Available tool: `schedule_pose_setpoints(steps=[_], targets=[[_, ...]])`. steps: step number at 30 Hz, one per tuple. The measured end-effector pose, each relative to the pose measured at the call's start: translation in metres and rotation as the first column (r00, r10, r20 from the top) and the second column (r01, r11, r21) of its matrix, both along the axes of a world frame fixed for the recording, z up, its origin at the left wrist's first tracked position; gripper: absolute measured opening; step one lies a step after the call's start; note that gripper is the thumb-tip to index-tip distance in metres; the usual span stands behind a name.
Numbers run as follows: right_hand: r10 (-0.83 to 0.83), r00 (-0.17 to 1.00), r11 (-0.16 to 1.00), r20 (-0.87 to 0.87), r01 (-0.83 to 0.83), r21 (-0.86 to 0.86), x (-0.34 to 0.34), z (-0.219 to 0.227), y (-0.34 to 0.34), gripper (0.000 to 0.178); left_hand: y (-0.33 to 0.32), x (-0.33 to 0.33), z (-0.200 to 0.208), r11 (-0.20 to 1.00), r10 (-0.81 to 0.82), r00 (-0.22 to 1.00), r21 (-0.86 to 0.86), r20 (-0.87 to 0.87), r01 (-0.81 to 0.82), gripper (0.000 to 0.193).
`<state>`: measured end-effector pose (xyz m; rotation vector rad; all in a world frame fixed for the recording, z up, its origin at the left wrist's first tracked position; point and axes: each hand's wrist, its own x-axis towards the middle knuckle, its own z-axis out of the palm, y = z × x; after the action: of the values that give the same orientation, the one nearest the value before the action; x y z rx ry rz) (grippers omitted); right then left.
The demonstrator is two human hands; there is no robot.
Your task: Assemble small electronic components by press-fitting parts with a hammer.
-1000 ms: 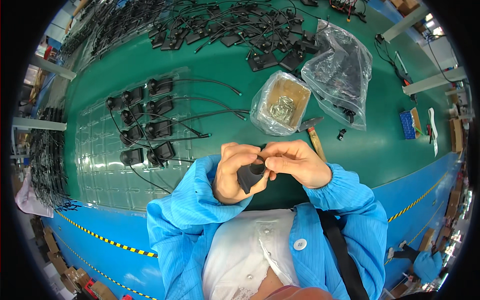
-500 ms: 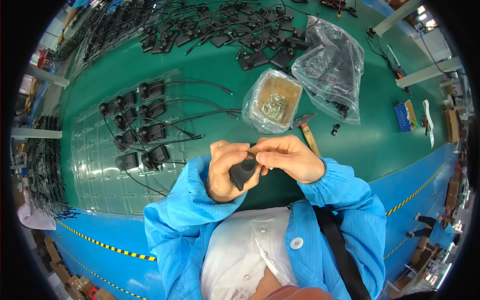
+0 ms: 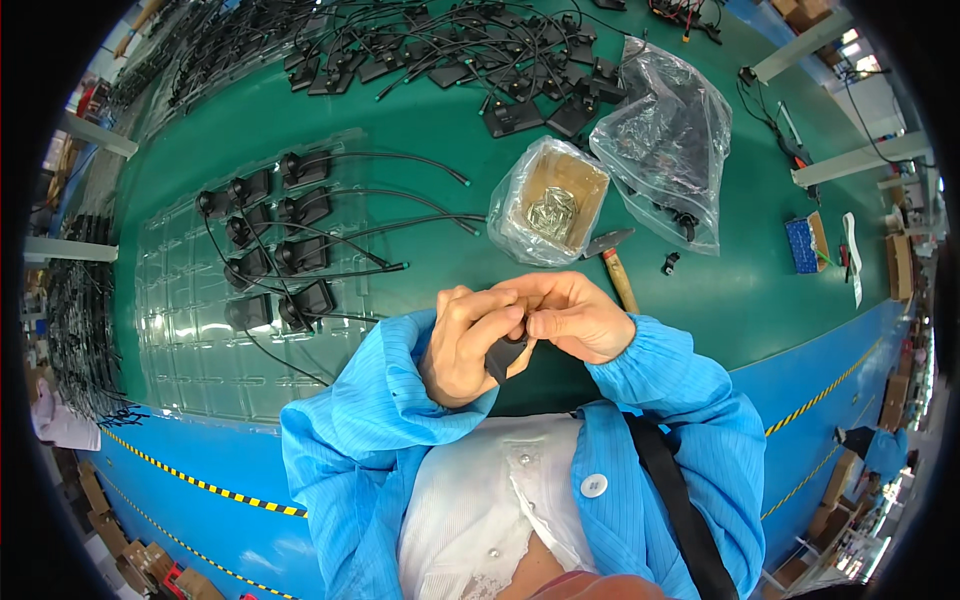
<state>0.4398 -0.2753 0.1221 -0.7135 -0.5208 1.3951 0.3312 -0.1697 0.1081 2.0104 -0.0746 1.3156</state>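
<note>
Close to my chest, my left hand is closed around a small black plastic part, which is mostly hidden by the fingers. My right hand meets it from the right, thumb and fingers pinched together at the part's upper end; what they pinch is too covered to make out. Just beyond my hands stands a plastic-lined box with small shiny metal pieces inside. To its right, a hammer with a wooden handle lies on the green table.
A clear blister tray at left holds several black cabled devices. More cabled devices are heaped at the back. A clear plastic bag with black parts, a small black clip and a blue box lie to the right.
My left hand has turned the black part, so its round opening no longer shows. Both hands have drawn closer together, and my right fingers have shifted slightly left.
</note>
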Motion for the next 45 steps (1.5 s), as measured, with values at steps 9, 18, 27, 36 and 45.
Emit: schedule_pose_setpoints(steps=[9,18,27,36,45], targets=[[-0.147,0.978,0.989,-0.148,0.147,-0.01,-0.02,0.0,0.002,0.04,0.001,-0.008,0.006,0.992,0.101,0.988,0.085,-0.119,-0.092,0.053],[-0.018,0.957,1.0,-0.289,0.014,-0.015,-0.023,-0.001,-0.006,0.04,-0.013,-0.008,0.005,0.992,-0.019,0.996,-0.124,0.082,0.029,0.036],[0.057,0.913,0.998,-0.405,-0.063,-0.002,-0.02,-0.001,-0.01,0.041,-0.013,-0.008,0.007,0.985,-0.096,0.99,-0.133,0.103,0.109,0.038],[-0.291,0.919,0.941,-0.268,0.225,-0.251,-0.024,0.004,-0.007,0.031,-0.002,0.002,0.011,1.0,-0.009,0.999,-0.018,0.034,0.01,0.039],[-0.125,0.951,0.98,-0.284,0.073,-0.187,-0.029,-0.004,-0.024,0.028,0.002,0.005,0.011,1.0,-0.004,1.0,-0.02,0.018,0.004,0.04]])
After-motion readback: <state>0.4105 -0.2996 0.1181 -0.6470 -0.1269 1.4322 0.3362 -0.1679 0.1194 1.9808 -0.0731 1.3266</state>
